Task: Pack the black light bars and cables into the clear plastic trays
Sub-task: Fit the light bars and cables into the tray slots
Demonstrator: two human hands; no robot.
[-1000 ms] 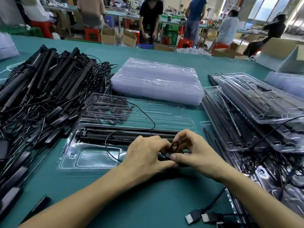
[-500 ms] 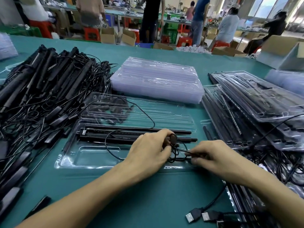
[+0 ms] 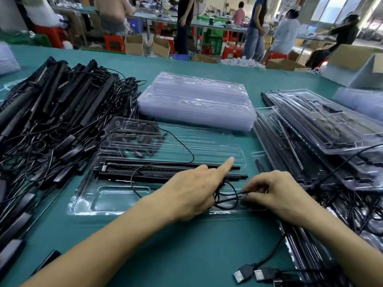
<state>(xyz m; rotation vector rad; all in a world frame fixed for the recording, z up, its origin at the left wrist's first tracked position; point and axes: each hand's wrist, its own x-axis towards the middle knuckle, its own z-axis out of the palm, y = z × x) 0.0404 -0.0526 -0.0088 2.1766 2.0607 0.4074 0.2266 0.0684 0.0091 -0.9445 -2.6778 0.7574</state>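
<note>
An open clear plastic tray (image 3: 107, 195) lies on the green table in front of me, its lid (image 3: 207, 146) folded back. Two black light bars (image 3: 157, 171) lie in its long slots. Their thin black cable (image 3: 186, 150) loops over the lid and ends in a small coil (image 3: 227, 195) at the tray's right end. My left hand (image 3: 190, 191) rests over that coil with the index finger stretched out above the bars; whether its lower fingers hold the coil is hidden. My right hand (image 3: 273, 193) pinches the cable strands just right of the coil.
A big heap of loose light bars and tangled cables (image 3: 47, 121) fills the left side. A stack of empty clear trays (image 3: 196, 100) sits behind the open one. Packed trays (image 3: 323, 129) pile up at the right. Two USB plugs (image 3: 252, 274) lie near the front edge.
My right hand has slid a little to the right along the cable, drawing the coil out flatter. My left index finger has lifted and now points forward over the bars.
</note>
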